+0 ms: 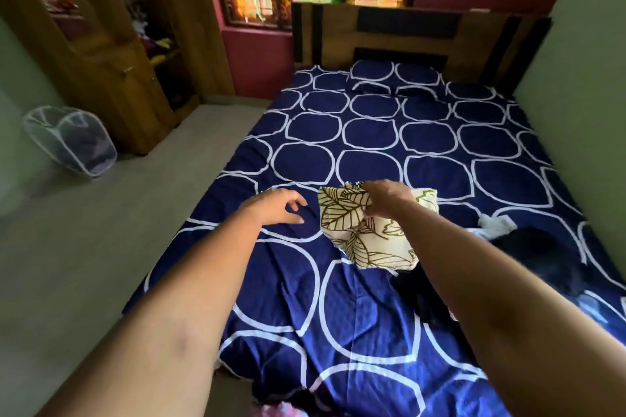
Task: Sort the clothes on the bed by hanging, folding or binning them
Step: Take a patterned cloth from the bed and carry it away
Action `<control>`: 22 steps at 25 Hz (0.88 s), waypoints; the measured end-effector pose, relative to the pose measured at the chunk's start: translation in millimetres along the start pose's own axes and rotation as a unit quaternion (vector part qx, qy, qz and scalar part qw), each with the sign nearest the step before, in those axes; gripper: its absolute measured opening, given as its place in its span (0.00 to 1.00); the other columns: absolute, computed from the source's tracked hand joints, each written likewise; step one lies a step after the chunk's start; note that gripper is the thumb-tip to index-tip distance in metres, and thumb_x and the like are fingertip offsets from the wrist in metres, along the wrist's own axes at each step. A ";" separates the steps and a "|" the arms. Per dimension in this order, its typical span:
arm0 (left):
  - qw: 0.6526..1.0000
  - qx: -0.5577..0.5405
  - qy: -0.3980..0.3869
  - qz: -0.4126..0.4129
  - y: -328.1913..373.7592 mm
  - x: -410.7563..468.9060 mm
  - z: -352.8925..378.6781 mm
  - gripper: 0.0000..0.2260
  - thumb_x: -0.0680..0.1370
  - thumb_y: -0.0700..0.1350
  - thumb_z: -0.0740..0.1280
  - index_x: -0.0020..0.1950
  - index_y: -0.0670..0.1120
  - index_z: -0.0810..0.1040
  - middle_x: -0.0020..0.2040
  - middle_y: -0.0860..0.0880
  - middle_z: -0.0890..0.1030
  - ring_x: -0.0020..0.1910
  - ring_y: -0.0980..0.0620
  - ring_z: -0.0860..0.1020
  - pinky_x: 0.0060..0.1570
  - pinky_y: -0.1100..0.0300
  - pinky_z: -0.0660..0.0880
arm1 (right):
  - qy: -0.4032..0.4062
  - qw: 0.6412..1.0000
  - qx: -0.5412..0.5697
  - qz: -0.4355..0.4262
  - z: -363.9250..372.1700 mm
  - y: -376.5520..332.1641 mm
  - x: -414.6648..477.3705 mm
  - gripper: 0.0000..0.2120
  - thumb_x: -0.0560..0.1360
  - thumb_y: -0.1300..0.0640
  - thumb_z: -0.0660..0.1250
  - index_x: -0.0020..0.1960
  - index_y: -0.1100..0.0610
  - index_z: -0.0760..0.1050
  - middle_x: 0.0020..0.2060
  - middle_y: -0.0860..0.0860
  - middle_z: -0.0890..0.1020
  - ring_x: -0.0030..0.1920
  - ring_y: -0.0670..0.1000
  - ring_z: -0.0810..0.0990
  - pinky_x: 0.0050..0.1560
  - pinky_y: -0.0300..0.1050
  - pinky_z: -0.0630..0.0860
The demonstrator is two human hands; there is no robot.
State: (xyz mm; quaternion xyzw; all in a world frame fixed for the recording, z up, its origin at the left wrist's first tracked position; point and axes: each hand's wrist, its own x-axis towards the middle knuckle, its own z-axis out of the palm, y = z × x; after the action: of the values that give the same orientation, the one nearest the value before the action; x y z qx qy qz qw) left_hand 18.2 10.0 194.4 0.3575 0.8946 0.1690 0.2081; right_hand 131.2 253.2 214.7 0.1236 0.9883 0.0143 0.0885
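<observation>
Obs: right hand (382,196) pinches bunched leaf-print cloth (366,234) above bed (372,132); left hand (277,206) loose, empty, just beside. Risk: single bunched grip slips, cloth drops onto black garment (542,257), muddling sorting.

no readable text, no labels, no brands, no numbers anywhere

A person's right hand (384,198) grips a cream leaf-print cloth (364,234) above a bed (423,152) with a navy, white-looped sheet, while the left hand (276,206) hovers beside it, fingers loosely curled. Dark clothes (538,256) lie at right; a mesh laundry basket (72,139) stands at far left.
</observation>
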 end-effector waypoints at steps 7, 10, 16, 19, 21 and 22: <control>0.997 -0.002 0.071 -0.036 -39.3 -84.0 -34.8 0.19 0.72 0.52 0.74 0.62 0.54 0.77 0.51 0.57 0.79 0.41 0.61 0.75 0.49 0.63 0.72 | 0.155 0.981 -0.066 -0.098 -31.4 -77.8 -18.8 0.22 0.75 0.51 0.67 0.68 0.50 0.66 0.58 0.50 0.79 0.60 0.54 0.76 0.61 0.51 0.69; 0.992 -0.021 0.103 -0.064 -66.4 -129.4 -50.3 0.18 0.72 0.52 0.74 0.61 0.55 0.77 0.51 0.55 0.79 0.43 0.58 0.76 0.51 0.60 0.74 | 0.234 0.957 -0.078 -0.150 -43.9 -120.1 -24.8 0.17 0.76 0.56 0.64 0.64 0.54 0.70 0.56 0.52 0.80 0.57 0.55 0.77 0.60 0.51 0.67; 0.977 -0.060 0.157 -0.133 -153.6 -260.1 -68.0 0.17 0.73 0.49 0.74 0.60 0.51 0.78 0.50 0.52 0.80 0.45 0.55 0.75 0.39 0.72 0.68 | 0.324 0.907 -0.128 -0.238 -66.2 -253.9 -59.4 0.14 0.71 0.60 0.70 0.57 0.56 0.76 0.44 0.53 0.82 0.46 0.56 0.80 0.60 0.54 0.72; 0.964 -0.067 0.181 -0.180 -204.1 -340.8 -77.2 0.17 0.72 0.49 0.74 0.60 0.51 0.78 0.52 0.51 0.81 0.45 0.56 0.75 0.38 0.72 0.67 | 0.298 0.912 -0.104 -0.261 -69.6 -337.7 -80.7 0.16 0.78 0.60 0.56 0.65 0.55 0.69 0.57 0.53 0.79 0.58 0.56 0.76 0.66 0.54 0.62; 0.954 -0.067 0.197 -0.214 -236.7 -399.2 -84.2 0.18 0.72 0.50 0.74 0.61 0.51 0.77 0.52 0.51 0.81 0.46 0.56 0.75 0.40 0.67 0.69 | 0.289 0.911 -0.093 -0.281 -71.0 -397.9 -95.0 0.16 0.79 0.59 0.54 0.67 0.54 0.66 0.60 0.53 0.77 0.60 0.56 0.75 0.65 0.52 0.62; 0.950 -0.064 0.203 -0.228 -251.0 -426.9 -87.1 0.18 0.72 0.50 0.74 0.61 0.51 0.77 0.52 0.51 0.80 0.47 0.56 0.75 0.41 0.65 0.69 | 0.281 0.911 -0.084 -0.291 -69.8 -427.0 -99.6 0.16 0.80 0.59 0.54 0.67 0.54 0.66 0.60 0.54 0.77 0.60 0.56 0.75 0.65 0.51 0.63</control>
State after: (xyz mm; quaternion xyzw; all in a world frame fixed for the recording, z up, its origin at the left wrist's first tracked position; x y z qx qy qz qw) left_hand 113.2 -479.0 263.1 0.0878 0.9628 0.2434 0.0772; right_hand 110.5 -185.6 279.0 -0.1862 0.9596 0.1053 -0.1830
